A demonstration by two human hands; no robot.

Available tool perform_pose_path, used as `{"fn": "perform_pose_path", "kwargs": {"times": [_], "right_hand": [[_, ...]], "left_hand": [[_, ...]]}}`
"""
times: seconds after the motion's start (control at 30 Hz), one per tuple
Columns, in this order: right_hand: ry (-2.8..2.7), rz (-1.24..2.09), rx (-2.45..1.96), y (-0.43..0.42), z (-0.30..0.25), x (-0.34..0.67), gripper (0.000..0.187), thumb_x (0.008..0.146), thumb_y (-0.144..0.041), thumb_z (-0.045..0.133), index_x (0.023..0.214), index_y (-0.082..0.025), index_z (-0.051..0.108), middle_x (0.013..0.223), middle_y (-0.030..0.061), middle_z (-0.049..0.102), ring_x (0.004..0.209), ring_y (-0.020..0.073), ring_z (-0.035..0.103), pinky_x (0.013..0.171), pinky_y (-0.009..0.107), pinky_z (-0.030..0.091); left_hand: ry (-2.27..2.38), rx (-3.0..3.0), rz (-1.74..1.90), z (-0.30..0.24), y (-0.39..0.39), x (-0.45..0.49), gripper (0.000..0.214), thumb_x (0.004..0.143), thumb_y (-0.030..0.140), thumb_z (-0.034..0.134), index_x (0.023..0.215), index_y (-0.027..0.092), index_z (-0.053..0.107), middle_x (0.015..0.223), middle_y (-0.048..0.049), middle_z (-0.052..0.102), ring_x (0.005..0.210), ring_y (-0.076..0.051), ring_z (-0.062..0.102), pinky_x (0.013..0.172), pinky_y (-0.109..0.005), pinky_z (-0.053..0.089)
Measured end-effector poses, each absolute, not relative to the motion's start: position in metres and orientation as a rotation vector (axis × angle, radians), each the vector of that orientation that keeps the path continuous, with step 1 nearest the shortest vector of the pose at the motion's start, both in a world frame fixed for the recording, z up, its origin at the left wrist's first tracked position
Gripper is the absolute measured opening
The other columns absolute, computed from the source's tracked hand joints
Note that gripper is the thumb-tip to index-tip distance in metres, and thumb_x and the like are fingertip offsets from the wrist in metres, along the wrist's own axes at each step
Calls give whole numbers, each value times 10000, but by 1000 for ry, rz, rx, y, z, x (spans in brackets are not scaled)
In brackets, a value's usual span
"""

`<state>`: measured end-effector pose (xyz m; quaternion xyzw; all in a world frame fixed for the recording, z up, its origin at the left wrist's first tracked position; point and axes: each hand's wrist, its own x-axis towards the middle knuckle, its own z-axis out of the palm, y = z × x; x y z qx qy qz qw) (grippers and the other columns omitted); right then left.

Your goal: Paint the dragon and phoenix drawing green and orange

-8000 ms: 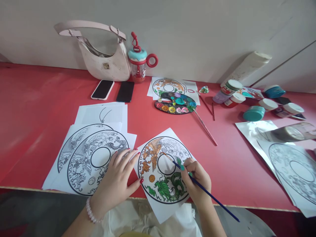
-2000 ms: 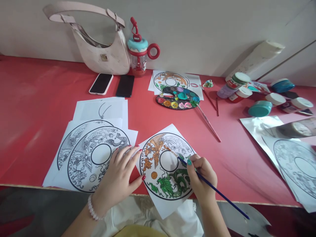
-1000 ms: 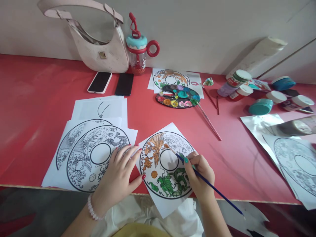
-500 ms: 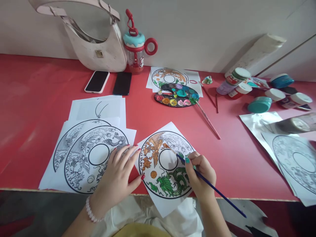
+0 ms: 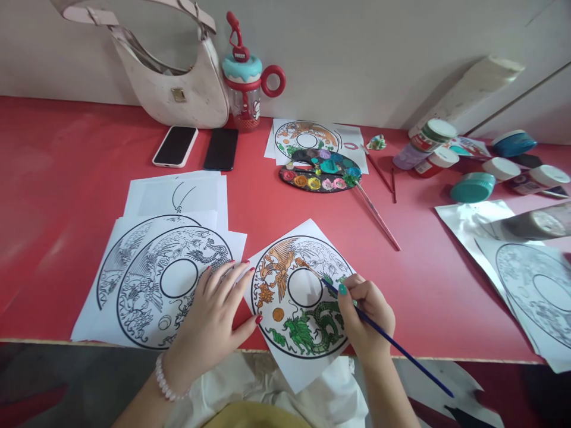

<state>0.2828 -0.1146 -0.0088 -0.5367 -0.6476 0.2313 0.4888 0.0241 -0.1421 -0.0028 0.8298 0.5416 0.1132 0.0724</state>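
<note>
My right hand (image 5: 366, 309) grips a blue-handled paintbrush (image 5: 401, 351) between thumb and fingers. The brush tip touches the printed sheet (image 5: 303, 371) near the top of its inner circle. A phoenix on that sheet is partly orange, and a dragon below is green; the upper right part is uncoloured. My left hand (image 5: 218, 306) lies flat with fingers spread, over the uncoloured dragon-and-phoenix sheets (image 5: 147, 297), its thumb at the left edge of the painted sheet. It holds nothing.
A black paint palette (image 5: 297, 184) with a red-handled brush (image 5: 379, 217) lies beyond, overlapping a reference print (image 5: 307, 128). Two phones (image 5: 176, 146), a white handbag (image 5: 178, 98) and a cup (image 5: 244, 98) are at the back. Paint jars (image 5: 473, 188) crowd the right, above more sheets (image 5: 530, 297).
My right hand and the brush have shifted very slightly to the right, with the tip still near the top of the inner circle. My left hand stays in place.
</note>
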Motion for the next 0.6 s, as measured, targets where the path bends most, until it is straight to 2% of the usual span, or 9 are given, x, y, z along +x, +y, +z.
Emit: {"fn": "perform_pose_path", "kwargs": {"times": [0.6], "right_hand": [[-1568,575,-1329,-111,-11,282,253,841,-132,538,674,-211,364,657,-28,468,587,98,450,540,249,362]], "left_hand": [[1626,2482,365,0,-142,25,607,872,388,518,1411,190,321,1411,-95,439,1280,-321,369,1075,-560,296]]}}
